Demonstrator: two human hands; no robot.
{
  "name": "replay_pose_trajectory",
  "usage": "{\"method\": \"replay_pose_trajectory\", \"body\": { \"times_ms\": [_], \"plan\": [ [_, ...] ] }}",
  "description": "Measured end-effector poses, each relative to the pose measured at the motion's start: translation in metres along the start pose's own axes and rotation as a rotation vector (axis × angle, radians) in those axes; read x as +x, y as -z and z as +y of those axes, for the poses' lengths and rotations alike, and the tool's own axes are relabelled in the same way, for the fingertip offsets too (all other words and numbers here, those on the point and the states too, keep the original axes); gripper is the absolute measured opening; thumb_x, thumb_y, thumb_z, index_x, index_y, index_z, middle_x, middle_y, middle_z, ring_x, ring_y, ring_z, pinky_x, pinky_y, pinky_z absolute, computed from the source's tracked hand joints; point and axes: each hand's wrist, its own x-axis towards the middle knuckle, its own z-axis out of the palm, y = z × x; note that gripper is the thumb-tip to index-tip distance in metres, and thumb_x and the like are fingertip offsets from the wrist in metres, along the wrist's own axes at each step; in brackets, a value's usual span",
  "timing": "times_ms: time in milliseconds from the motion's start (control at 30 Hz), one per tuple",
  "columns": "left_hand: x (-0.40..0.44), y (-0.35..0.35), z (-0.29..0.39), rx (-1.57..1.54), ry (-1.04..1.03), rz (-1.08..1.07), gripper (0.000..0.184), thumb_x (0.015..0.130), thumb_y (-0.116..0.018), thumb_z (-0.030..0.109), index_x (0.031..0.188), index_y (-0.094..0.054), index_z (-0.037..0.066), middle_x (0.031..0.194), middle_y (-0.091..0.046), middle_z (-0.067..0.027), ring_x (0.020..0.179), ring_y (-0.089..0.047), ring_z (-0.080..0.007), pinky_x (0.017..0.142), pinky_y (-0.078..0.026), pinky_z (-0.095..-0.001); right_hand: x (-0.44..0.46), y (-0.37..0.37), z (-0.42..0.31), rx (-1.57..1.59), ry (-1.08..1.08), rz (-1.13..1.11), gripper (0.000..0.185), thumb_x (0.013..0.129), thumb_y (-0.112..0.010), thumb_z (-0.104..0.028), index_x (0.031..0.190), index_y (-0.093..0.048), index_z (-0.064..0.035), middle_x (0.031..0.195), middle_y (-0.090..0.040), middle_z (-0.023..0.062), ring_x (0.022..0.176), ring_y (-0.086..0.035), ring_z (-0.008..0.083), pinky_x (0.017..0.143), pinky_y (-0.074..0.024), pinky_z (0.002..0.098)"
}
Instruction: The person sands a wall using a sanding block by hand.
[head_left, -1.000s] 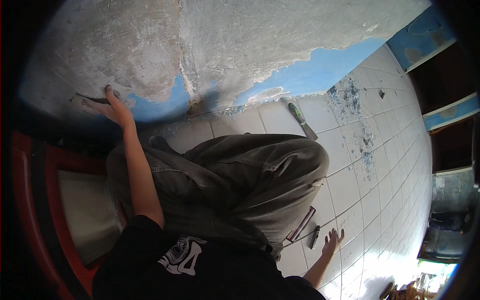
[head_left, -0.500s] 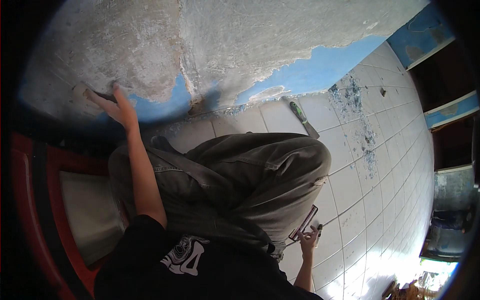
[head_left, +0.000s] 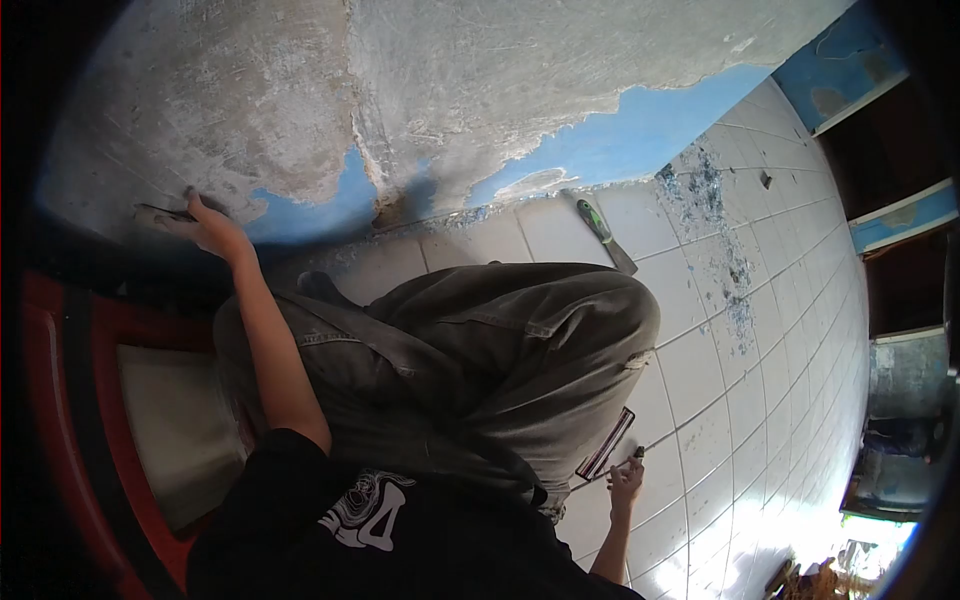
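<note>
My left hand [head_left: 215, 232] is at the wall on the left, closed round a flat, thin piece [head_left: 163, 218] with a dark edge that lies against the bare grey plaster [head_left: 240, 120]. What the piece is cannot be made out. At the lower right, my right hand [head_left: 626, 484] is low over the floor tiles, its fingers closed on a small black object [head_left: 640, 453]; only one end of it shows. Beside these fingers a slim dark box [head_left: 606, 443] lies on the tiles near my knee.
A scraper with a green and black handle [head_left: 604, 236] lies on the tiled floor [head_left: 700, 400] beyond my knee. Blue paint flakes [head_left: 715, 210] are scattered near the wall corner. A red-framed panel [head_left: 105, 400] stands at the left. Blue paint [head_left: 620, 130] remains along the wall's foot.
My right hand has come in from the right and closed on the black object beside the slim box. My left hand has shifted slightly left and down along the wall with its piece.
</note>
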Motion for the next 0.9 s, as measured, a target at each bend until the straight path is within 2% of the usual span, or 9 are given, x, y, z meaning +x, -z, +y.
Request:
{"method": "replay_pose_trajectory", "body": {
  "times_ms": [133,200,333,433,500,600,700,800,900],
  "plan": [
    [-0.007,-0.008,-0.008,0.078,-0.212,-0.118,0.071,0.083,-0.049,0.028,0.137,-0.013,0.000,0.139,-0.020,-0.0228,0.126,-0.026,-0.0346,0.102,-0.026,-0.0391,-0.002,-0.008,-0.014,-0.087,-0.001,-0.003,0.056,0.072,-0.069,-0.015,0.118,-0.039,-0.0043,0.074,-0.052,0.0048,0.062,-0.055,0.0120,0.048,-0.0438,0.0219],
    [-0.019,-0.015,-0.010,0.221,-0.697,-0.312,0.070,0.083,-0.051,0.028,0.135,-0.016,-0.001,0.139,-0.020,-0.0222,0.129,-0.020,-0.0352,0.104,-0.021,-0.0417,-0.004,-0.016,-0.015,-0.081,0.031,-0.019,0.057,0.070,-0.071,-0.015,0.117,-0.039,-0.0039,0.075,-0.051,0.0048,0.061,-0.055,0.0121,0.048,-0.0441,0.0219],
    [-0.032,-0.022,-0.005,0.279,-0.720,-0.313,0.064,0.083,-0.052,0.021,0.134,-0.021,-0.001,0.139,-0.022,-0.0219,0.129,-0.017,-0.0380,0.105,-0.016,-0.0449,0.004,-0.016,0.002,-0.060,0.059,-0.064,0.056,0.070,-0.070,-0.010,0.117,-0.040,-0.0039,0.078,-0.052,0.0054,0.060,-0.054,0.0116,0.049,-0.0449,0.0218],
    [0.008,-0.006,-0.037,0.186,-0.477,-0.116,0.063,0.083,-0.051,0.020,0.134,-0.021,-0.001,0.138,-0.023,-0.0225,0.129,-0.019,-0.0359,0.105,-0.016,-0.0421,0.007,-0.008,0.004,0.016,-0.042,-0.094,0.049,0.075,-0.065,-0.012,0.117,-0.041,-0.0039,0.080,-0.054,0.0057,0.062,-0.054,0.0111,0.049,-0.0449,0.0222],
    [0.043,0.011,-0.059,-0.203,0.058,-0.202,0.065,0.083,-0.050,0.019,0.135,-0.018,0.000,0.137,-0.025,-0.0223,0.129,-0.021,-0.0336,0.106,-0.014,-0.0397,0.005,-0.007,-0.001,0.086,-0.102,-0.113,0.045,0.077,-0.062,-0.014,0.116,-0.042,-0.0039,0.080,-0.055,0.0058,0.063,-0.054,0.0109,0.050,-0.0450,0.0224],
    [0.028,0.007,-0.040,-0.505,0.138,-0.132,0.066,0.083,-0.052,0.024,0.134,-0.020,-0.002,0.139,-0.021,-0.0201,0.130,-0.019,-0.0323,0.105,-0.018,-0.0396,0.001,-0.011,-0.011,0.081,-0.098,-0.111,0.041,0.080,-0.059,-0.017,0.116,-0.043,-0.0041,0.080,-0.056,0.0052,0.064,-0.054,0.0108,0.050,-0.0446,0.0228],
    [-0.005,-0.012,-0.016,0.170,-0.486,-0.264,0.069,0.083,-0.052,0.027,0.135,-0.017,-0.002,0.140,-0.019,-0.0206,0.132,-0.014,-0.0327,0.106,-0.016,-0.0376,0.002,-0.016,-0.017,-0.008,-0.081,-0.060,0.043,0.078,-0.062,-0.019,0.115,-0.044,-0.0043,0.079,-0.055,0.0050,0.061,-0.053,0.0104,0.048,-0.0437,0.0228],
    [-0.027,-0.018,-0.001,0.429,-0.741,-0.407,0.072,0.083,-0.053,0.027,0.137,-0.013,0.000,0.141,-0.017,-0.0214,0.133,-0.010,-0.0328,0.107,-0.013,-0.0379,0.005,-0.021,-0.028,-0.128,-0.132,-0.014,0.048,0.073,-0.069,-0.026,0.109,-0.046,-0.0047,0.079,-0.048,0.0058,0.071,-0.055,0.0140,0.057,-0.0462,0.0265],
    [0.010,-0.012,-0.044,0.263,-0.530,-0.114,0.071,0.084,-0.051,0.031,0.137,-0.013,0.003,0.141,-0.018,-0.0206,0.132,-0.015,-0.0318,0.106,-0.014,-0.0404,0.022,-0.026,0.000,-0.260,-0.142,0.035,0.058,0.066,-0.074,-0.038,0.105,-0.046,-0.0046,0.086,-0.050,0.0101,0.080,-0.055,0.0195,0.065,-0.0452,0.0324]
  ]
}}
